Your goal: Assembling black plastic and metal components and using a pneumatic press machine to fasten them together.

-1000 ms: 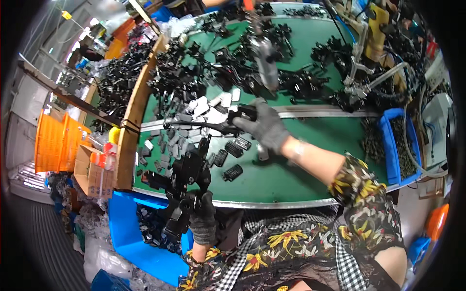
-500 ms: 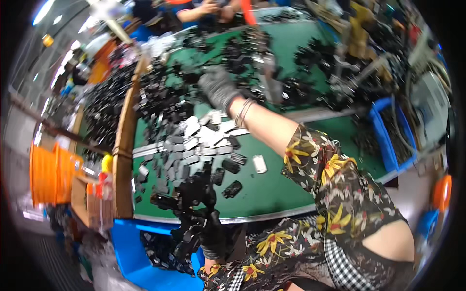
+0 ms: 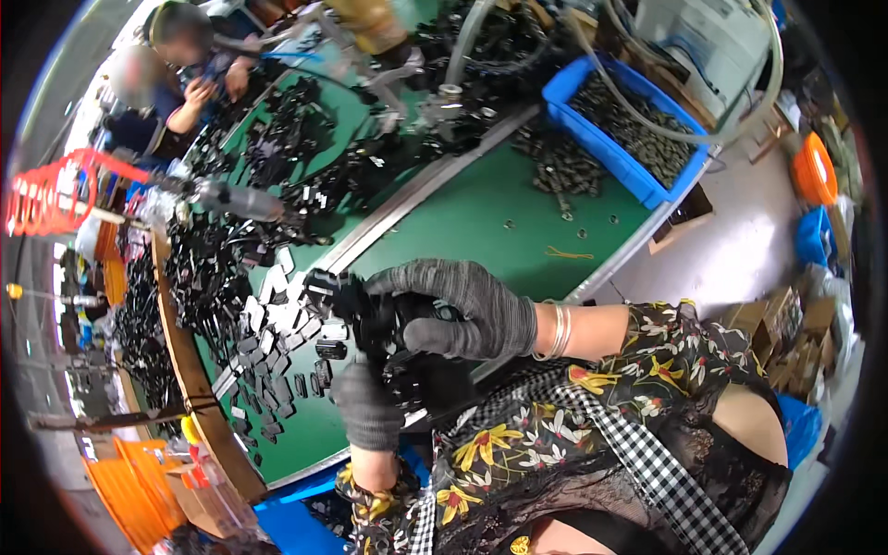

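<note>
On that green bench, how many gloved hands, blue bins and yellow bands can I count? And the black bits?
Gloved hands: 2, the left hand and right hand, both gripping a clump of black parts
Blue bin on the bench: 1
Yellow band on the green mat: 1
Total: 4
Loose black parts: too many to count.

Cluster of black plastic parts [image 3: 375, 319], held above green table

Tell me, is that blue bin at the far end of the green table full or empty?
Nearly full: the blue bin holds a heap of small dark parts close to its rim.
</note>
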A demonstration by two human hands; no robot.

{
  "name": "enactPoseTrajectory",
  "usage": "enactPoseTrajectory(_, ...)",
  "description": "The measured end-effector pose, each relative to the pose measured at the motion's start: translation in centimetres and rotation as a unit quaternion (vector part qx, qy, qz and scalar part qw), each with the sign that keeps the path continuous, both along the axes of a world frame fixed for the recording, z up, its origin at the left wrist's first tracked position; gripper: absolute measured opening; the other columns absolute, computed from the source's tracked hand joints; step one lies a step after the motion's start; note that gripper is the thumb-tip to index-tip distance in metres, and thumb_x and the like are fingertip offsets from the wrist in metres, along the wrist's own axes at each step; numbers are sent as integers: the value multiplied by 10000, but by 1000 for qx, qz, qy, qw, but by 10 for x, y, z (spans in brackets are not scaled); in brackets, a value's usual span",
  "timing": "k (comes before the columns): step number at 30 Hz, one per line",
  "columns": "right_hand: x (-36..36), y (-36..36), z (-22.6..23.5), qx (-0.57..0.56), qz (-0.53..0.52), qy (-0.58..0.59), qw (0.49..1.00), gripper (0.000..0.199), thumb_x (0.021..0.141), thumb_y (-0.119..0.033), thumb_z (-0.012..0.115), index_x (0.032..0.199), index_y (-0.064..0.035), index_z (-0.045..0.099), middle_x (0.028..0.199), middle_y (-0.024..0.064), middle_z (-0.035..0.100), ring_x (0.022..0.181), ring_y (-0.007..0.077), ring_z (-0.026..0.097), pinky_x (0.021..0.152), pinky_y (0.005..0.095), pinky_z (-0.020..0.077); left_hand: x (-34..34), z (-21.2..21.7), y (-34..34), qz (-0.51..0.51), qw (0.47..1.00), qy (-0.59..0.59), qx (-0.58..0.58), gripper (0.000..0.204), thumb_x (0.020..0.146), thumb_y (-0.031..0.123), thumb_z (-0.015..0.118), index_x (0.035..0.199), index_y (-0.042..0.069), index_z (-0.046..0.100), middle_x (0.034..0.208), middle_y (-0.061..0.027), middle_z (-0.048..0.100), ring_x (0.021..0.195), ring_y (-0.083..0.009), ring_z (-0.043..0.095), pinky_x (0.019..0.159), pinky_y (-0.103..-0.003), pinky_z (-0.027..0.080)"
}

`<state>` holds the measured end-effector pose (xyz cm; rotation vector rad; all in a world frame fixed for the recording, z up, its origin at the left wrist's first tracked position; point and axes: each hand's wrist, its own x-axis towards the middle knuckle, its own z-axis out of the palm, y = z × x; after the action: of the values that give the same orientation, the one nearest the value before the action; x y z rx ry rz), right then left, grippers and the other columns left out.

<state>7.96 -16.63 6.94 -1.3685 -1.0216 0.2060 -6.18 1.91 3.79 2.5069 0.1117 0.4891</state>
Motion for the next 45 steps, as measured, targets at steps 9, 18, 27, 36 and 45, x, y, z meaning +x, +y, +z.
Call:
enactPoseTrajectory(9, 34, -100, -43, 89, -185, 317, 926, 360, 911, -308, 630, 1125, -18, 624, 967, 146, 667, 878, 245, 656, 784, 380, 530, 48, -6, -58, 51, 698, 192, -688, 340, 963, 204, 435, 1226, 27, 558, 1059, -132, 670, 865, -286, 682, 709, -388, 577)
enactPoseTrajectory(18, 77, -229, -2, -323, -420, -195, 825, 170, 866, -137, 660, 998, -30, 660, 915, 157, 683, 850, 311, 670, 755, 370, 533, 31, 1, -62, 7, 678, 177, -713, 512, 931, 355, 421, 1285, -5, 511, 1207, -192, 600, 1079, -363, 607, 943, -567, 491)
enactPoseTrajectory(27, 172, -254, -8, -587, -388, -158, 693, 239, 904, -135, 576, 1131, -99, 642, 1080, 143, 643, 1026, 333, 604, 900, 436, 483, 25, -32, -59, -29, 769, 190, -610, 452, 941, 298, 415, 1265, 0, 518, 1172, -182, 611, 1028, -337, 629, 906, -523, 529)
enactPoseTrajectory(36, 227, -267, -11, -638, -356, -8, 683, 332, 825, -1, 589, 1138, -83, 662, 904, 132, 656, 726, 264, 636, 653, 388, 521, 19, -46, -51, 7, 718, 174, -674, 413, 940, 265, 441, 1242, 0, 538, 1117, -191, 631, 982, -337, 644, 889, -500, 544)
enactPoseTrajectory(45, 255, -291, -24, -652, -346, -200, 645, 277, 874, -135, 570, 1133, -115, 668, 1040, 166, 680, 1016, 322, 652, 836, 407, 520, 19, -51, -48, 2, 760, 193, -620, 435, 934, 305, 480, 1260, 24, 544, 1153, -153, 628, 1010, -291, 635, 899, -439, 537)
